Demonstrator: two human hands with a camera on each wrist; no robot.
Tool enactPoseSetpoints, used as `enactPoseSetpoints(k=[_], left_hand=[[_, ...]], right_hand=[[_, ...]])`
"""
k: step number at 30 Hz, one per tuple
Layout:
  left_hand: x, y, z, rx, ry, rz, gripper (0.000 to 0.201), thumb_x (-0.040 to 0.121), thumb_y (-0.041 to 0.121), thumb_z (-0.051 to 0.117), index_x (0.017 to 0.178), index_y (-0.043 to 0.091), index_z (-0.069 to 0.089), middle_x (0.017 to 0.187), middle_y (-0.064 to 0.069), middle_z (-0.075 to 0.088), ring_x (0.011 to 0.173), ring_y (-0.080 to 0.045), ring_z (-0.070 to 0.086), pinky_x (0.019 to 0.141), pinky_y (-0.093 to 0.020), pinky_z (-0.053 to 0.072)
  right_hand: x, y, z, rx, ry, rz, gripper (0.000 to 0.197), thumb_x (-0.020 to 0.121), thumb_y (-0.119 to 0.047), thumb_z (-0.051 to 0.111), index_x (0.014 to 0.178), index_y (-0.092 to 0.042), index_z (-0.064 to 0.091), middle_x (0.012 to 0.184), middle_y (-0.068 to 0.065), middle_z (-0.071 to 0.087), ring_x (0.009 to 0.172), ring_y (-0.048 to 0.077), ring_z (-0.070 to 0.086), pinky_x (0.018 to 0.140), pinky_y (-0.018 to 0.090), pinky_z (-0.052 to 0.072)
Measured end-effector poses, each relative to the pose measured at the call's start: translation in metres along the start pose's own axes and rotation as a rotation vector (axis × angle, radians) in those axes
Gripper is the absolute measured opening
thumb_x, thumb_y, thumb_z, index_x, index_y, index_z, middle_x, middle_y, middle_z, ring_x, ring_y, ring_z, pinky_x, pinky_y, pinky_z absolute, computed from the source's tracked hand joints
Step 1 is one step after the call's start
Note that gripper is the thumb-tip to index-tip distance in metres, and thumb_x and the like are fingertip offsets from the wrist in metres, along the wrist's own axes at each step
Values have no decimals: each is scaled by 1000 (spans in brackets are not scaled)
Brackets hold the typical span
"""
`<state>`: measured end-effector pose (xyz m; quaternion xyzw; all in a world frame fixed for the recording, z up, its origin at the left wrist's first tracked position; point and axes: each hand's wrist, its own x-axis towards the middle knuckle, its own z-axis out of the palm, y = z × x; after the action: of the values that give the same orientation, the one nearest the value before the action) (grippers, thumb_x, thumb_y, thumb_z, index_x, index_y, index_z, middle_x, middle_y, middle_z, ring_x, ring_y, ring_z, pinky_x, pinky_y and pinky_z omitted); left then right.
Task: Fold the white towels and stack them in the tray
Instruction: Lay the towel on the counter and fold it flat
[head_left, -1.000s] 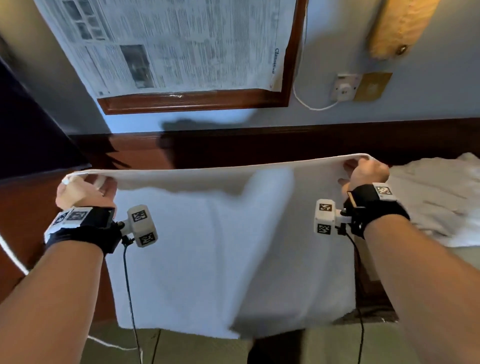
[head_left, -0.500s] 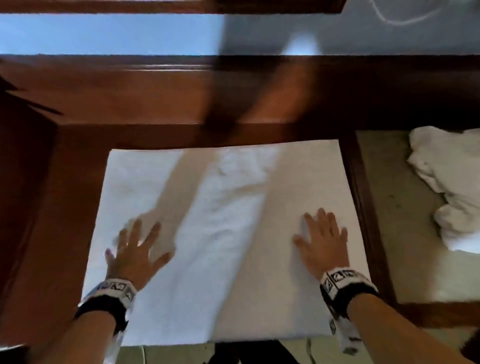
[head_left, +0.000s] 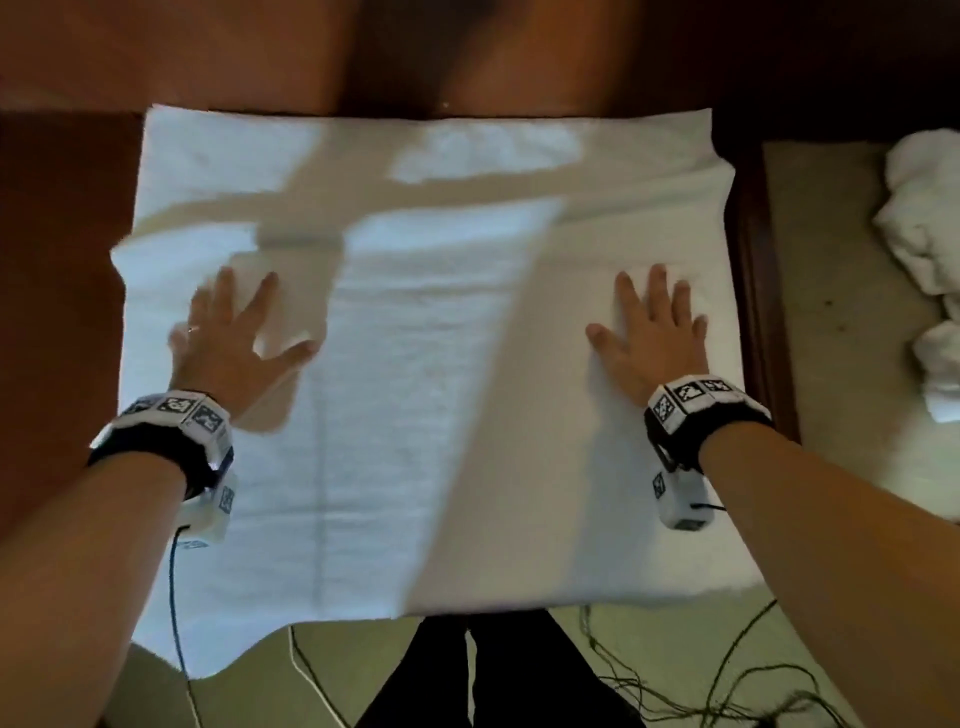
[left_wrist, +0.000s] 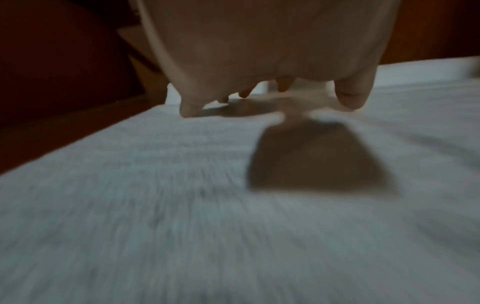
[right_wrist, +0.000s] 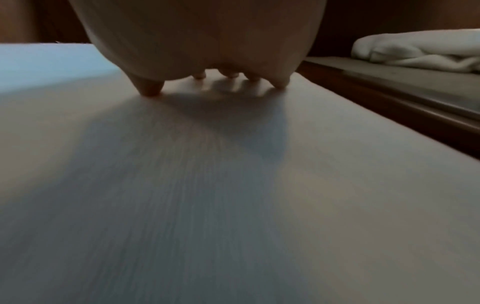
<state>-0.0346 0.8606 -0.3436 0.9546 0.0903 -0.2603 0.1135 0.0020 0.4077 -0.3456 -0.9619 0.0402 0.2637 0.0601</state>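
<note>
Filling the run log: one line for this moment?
stage: smoothing | left hand: flat on towel | right hand: flat on towel | unfolded pile: right

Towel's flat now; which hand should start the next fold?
Probably the left hand: it lies flat near the towel's left edge, which looks uneven. The right hand, also flat, can pin its side.

Both forearms reach forward, each wrist wearing a black strap. The left hand lies at 9 o'clock, palm down, fingers spread and straight. The right hand lies at 3 o'clock, likewise flat and splayed.
</note>
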Motion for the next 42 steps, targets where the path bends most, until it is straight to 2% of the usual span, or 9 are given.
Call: enactPoseSetpoints(k=[3,7,11,17,23,27,34,39,42], left_hand=[[-59,6,35,43,-56,13,92,79,92,25,155,53,-10,167,6,-23,153,-36,-10,113,-77,11],[-131,7,67,-43,-175,-61,81,83,88,12,148,57,-23,154,10,-47,149,-42,-24,109,-82,10],[-95,6,55,40,-110,-92,85,78,86,11,149,56,-24,159,7,-39,150,-47,-17,108,-82,14],[-37,5,23,0,-80,-4,93,76,86,29,154,54,-10,166,9,-24,154,-35,-16,114,-76,5],[-135,-2,70,29,-149,8,91,77,96,16,149,56,-23,157,8,-43,150,-38,-27,109,-80,2],[-121,-3,66,68,-169,-43,89,73,97,2,145,56,-32,154,5,-48,149,-43,-25,109,-81,5],[-55,5,29,62,-137,-36,93,78,90,26,151,55,-18,162,7,-34,152,-36,-21,114,-75,1],[-119,-4,58,101,-90,31,85,86,86,16,154,48,-20,163,0,-34,152,-40,-18,113,-75,0],[-162,-18,94,153,-163,78,81,89,82,7,157,45,-12,166,-5,-27,152,-46,-11,105,-82,14]], right_hand=[[-57,9,20,-10,-16,-21,75,97,-67,25,157,-36,-7,163,5,-25,151,32,-18,120,61,1],[-137,22,54,-26,-188,-38,75,87,-78,2,148,-46,-28,154,-5,-44,146,33,-31,119,64,-1],[-102,25,46,-54,-111,-42,78,86,-83,9,149,-49,-22,156,-7,-40,148,33,-26,118,64,-1],[-39,5,22,-26,-41,-47,76,93,-74,24,155,-43,-7,164,0,-25,151,33,-17,120,61,0],[-144,12,60,-13,-142,-15,75,89,-78,12,151,-48,-19,158,-3,-38,148,34,-27,117,67,-1],[-138,18,67,-35,-158,6,77,86,-81,6,148,-49,-25,154,-6,-43,145,34,-32,115,70,-1],[-71,-2,40,-1,-47,-11,76,91,-77,20,152,-48,-13,161,-2,-30,149,34,-24,117,67,-2],[-141,2,65,3,-49,20,77,92,-74,13,155,-40,-15,161,3,-31,150,30,-22,118,65,2],[-183,14,92,-16,-134,30,75,90,-76,2,150,-41,-27,155,-2,-42,146,29,-33,117,67,-1]])
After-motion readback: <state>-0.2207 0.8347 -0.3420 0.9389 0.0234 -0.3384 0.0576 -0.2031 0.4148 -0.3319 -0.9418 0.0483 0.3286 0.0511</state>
